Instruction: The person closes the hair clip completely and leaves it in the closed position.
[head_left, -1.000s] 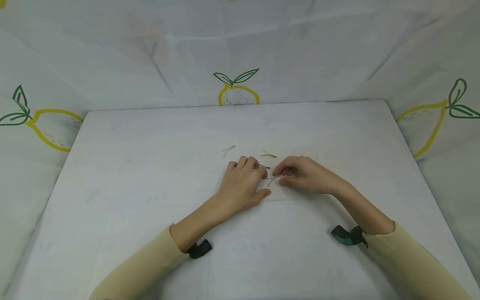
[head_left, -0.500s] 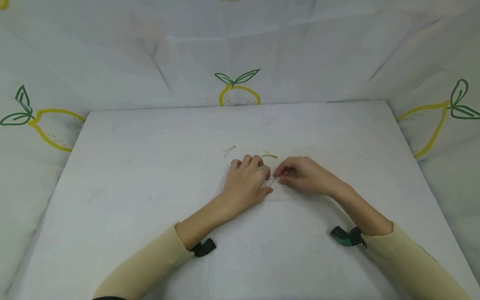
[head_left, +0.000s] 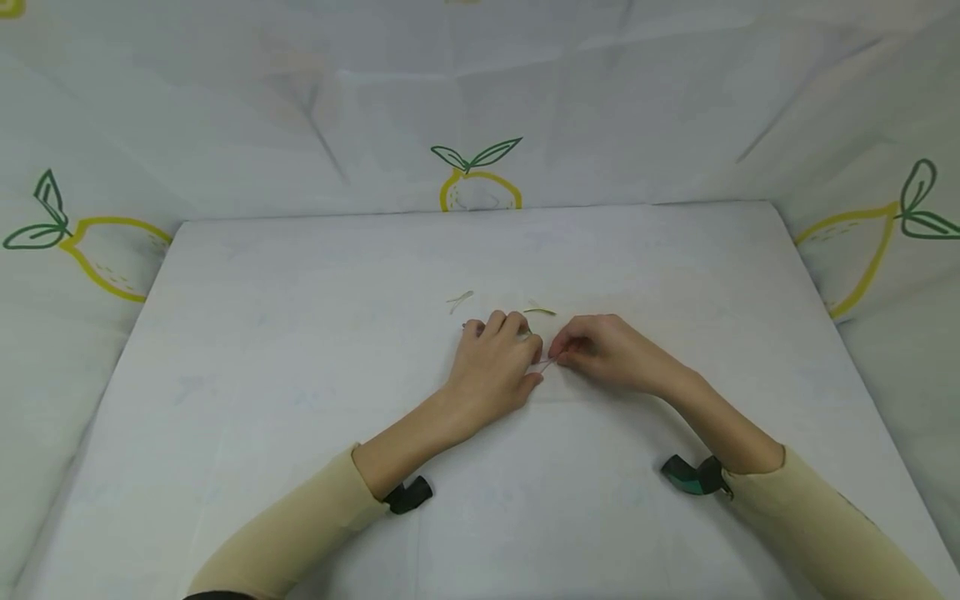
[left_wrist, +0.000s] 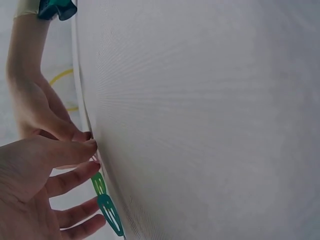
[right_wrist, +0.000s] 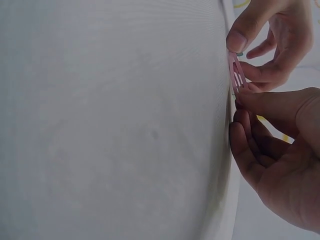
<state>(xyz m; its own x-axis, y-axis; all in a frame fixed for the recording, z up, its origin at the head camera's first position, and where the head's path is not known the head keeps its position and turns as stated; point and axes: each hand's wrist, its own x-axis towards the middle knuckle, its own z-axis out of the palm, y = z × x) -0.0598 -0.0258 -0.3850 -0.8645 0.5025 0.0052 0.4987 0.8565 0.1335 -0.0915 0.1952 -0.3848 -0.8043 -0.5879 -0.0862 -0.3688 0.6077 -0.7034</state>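
A pink snap hair clip [right_wrist: 237, 75] is between my two hands, its legs spread in a narrow V in the head view. My right hand [head_left: 603, 354] pinches one end with thumb and fingertips. At the other end, my left hand [head_left: 491, 367] holds the spread legs with its thumb and index finger. Beneath the left fingers lie a green hair clip [left_wrist: 98, 183] and a teal hair clip [left_wrist: 110, 215], end to end; in the head view the hand mostly covers them.
Beyond the hands, a yellow-green hair clip [head_left: 540, 311] and a pale hair clip [head_left: 461, 301] lie on the white table [head_left: 300, 333]. A white curtain [head_left: 600, 125] printed with lemons surrounds the table.
My left hand has moved slightly right, its thumb and index finger coming to the pink clip's legs. The green clip is now more covered. The right hand has barely moved.
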